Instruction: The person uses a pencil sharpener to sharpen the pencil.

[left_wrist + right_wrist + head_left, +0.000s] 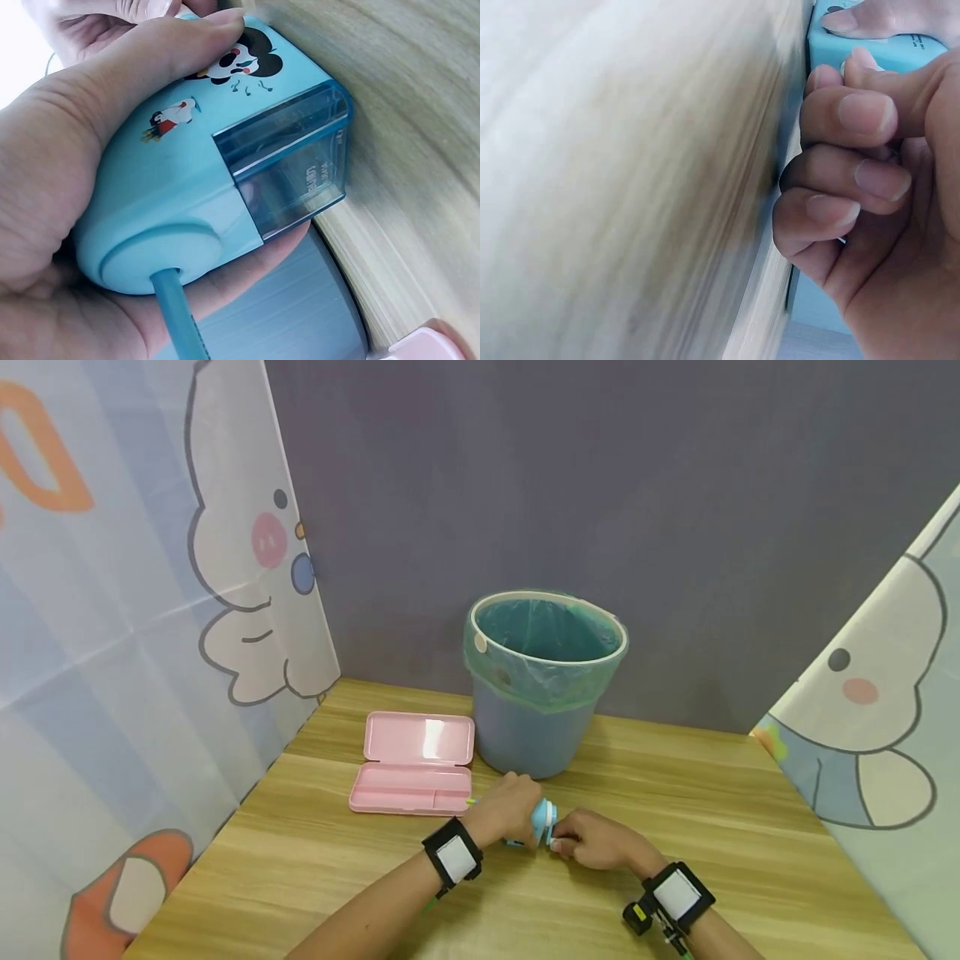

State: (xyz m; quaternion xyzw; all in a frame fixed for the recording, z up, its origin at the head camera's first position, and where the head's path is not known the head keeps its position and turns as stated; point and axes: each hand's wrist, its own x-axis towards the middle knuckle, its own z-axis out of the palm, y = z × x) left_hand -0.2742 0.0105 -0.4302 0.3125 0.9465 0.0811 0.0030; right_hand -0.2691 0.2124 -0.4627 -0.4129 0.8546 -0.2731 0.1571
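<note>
My left hand (pixel 510 810) grips a light blue pencil sharpener (pixel 165 176) printed with cartoon figures, its thumb across the top. A see-through drawer (pixel 292 169) fills one lower side of its body. Out of the sharpener's round inlet sticks a teal pencil (pixel 178 319); its point is hidden inside. On the opposite end, my right hand (pixel 600 841) pinches the crank handle (pixel 551 833) between thumb and forefinger. The other right fingers (pixel 847 176) are curled in, seen in the right wrist view. Little of the crank shows behind the fingertips.
Left of the hands lies an open pink pencil case (pixel 411 790) with a divided tray. Directly behind them stands a blue-grey bin (pixel 525 739) lined with a green bag. The wooden table (pixel 712 802) backs onto a grey wall, with cartoon-printed cloths at both sides.
</note>
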